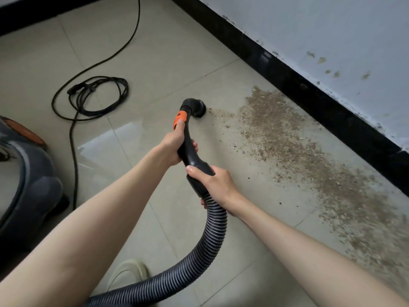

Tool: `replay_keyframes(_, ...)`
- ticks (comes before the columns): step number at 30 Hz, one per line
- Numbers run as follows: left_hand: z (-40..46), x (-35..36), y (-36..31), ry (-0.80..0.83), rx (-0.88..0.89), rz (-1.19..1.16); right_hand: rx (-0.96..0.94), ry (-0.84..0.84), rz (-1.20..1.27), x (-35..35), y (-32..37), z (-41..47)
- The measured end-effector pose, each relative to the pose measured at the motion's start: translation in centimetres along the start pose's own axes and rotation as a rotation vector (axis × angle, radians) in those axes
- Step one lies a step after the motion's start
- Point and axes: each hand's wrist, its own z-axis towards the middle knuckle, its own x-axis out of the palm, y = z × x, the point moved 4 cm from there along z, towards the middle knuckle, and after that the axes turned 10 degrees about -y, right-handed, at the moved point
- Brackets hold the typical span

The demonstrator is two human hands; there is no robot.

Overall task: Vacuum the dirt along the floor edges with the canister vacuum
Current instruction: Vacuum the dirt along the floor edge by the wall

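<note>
A black curved vacuum handle [190,149] with an orange slider ends in a round black nozzle [198,108] resting on the beige floor tiles. My left hand [173,145] grips the handle just below the orange part. My right hand [212,179] grips the handle's lower end, where the ribbed grey hose [212,235] begins. A wide band of brown dirt [294,147] lies along the black baseboard [309,94], starting just right of the nozzle. The dark canister vacuum [24,178] stands at the left edge.
A black power cord [97,94] lies coiled on the tiles behind the nozzle and runs back to the far wall. A pale shoe [127,272] shows near the bottom. The white wall [332,41] above the baseboard is stained.
</note>
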Motion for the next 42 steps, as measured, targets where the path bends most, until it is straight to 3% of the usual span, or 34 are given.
replay_keyframes(21, -2.7, 6.8, 2.3, 0.26, -0.016, 0.124, 0.043, -0.298, 0.105, -4.0, -2.9, -2.0)
replay_keyframes(27, -1.6, 2.8, 2.2, 0.208, -0.038, 0.007, -0.023, -0.14, 0.044, -2.7, -2.2, -2.4)
replay_keyframes(35, -1.0, -4.1, -0.6, -0.018, 0.02, -0.194, -0.007, 0.268, -0.038, 0.4, -0.2, -3.6)
replay_keyframes(42, -3.7, -8.3, 2.2, -0.188, 0.025, -0.323, -0.018, 0.389, -0.135, 2.9, 0.0, -4.7)
